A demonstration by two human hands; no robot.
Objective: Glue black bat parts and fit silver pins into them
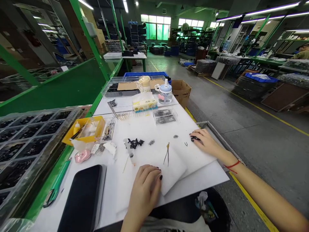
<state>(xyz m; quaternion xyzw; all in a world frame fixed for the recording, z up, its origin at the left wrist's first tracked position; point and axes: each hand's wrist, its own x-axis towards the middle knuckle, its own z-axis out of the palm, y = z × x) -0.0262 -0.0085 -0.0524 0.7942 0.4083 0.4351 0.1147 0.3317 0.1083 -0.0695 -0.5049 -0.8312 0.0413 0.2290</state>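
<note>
My left hand (146,185) rests at the near edge of the white foam sheet with its fingers curled; whether anything is under them is hidden. At the right side of the sheet, my right hand (204,140) has its fingertips down beside some small black parts (195,138). Between the hands lie tweezers (167,154) with a yellow end. A small dark forked part (186,144) sits left of my right hand. Farther left are a pile of black parts (135,143), two little heaps of tiny metal pieces (151,142) (176,136) and a syringe (128,148).
A black phone (82,196), green cutter (58,182), pink tape roll (82,156) and yellow tray (101,124) are at left. Farther back stand a tissue pack (145,104), a clear divided box (165,116) and a jar (165,93). A bin (220,206) is below the near edge.
</note>
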